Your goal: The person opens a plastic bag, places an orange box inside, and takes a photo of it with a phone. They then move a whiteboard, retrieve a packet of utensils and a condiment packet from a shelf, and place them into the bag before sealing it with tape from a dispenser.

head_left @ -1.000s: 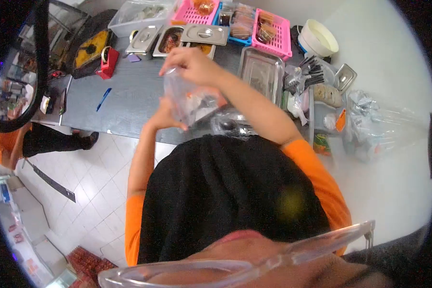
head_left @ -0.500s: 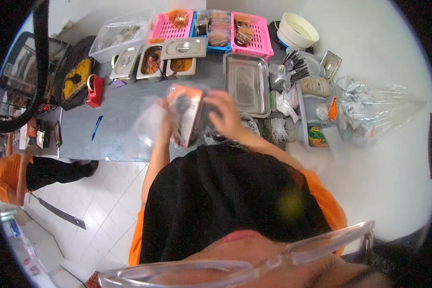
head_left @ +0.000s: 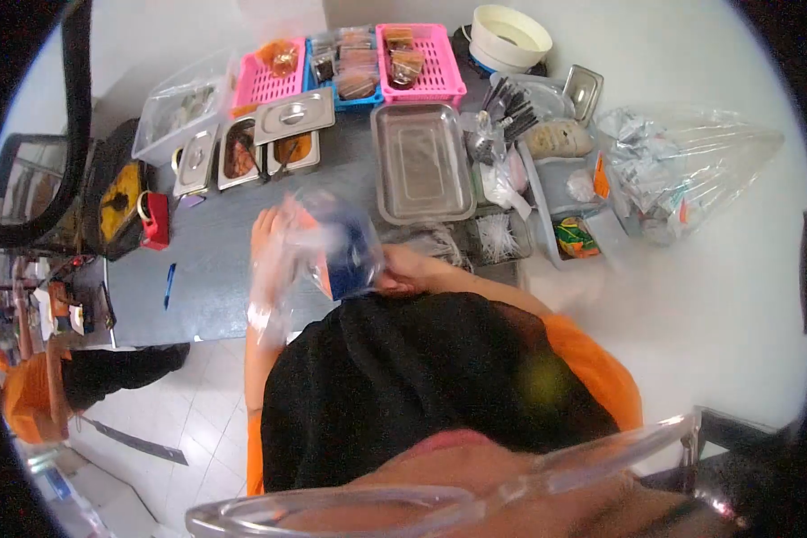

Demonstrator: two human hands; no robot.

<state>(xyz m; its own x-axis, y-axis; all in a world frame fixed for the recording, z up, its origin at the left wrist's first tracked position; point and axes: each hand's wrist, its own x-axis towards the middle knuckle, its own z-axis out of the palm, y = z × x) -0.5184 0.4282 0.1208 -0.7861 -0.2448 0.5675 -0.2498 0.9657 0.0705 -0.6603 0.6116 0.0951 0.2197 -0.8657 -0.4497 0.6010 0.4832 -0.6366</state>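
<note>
Between my hands, above the grey table's near edge, is a box with dark blue and orange sides (head_left: pixel 348 255). A clear plastic bag (head_left: pixel 309 235) surrounds it and hangs down over my left wrist. My left hand (head_left: pixel 265 240) grips the bag at the box's left side, partly covered by the film. My right hand (head_left: pixel 398 272) holds the box's lower right side through the bag, its fingers partly hidden. Motion blurs the box and bag.
Steel food pans (head_left: pixel 239 152), pink baskets (head_left: pixel 419 63) and a steel tray (head_left: pixel 423 161) stand at the back. A red tape dispenser (head_left: pixel 155 221) and blue pen (head_left: pixel 169 287) lie left. Another person in orange (head_left: pixel 34 394) stands at far left.
The box has turned so its dark blue side shows. My right hand has come down to its lower right. My left hand has shifted left with the bag. The whole view has shifted.
</note>
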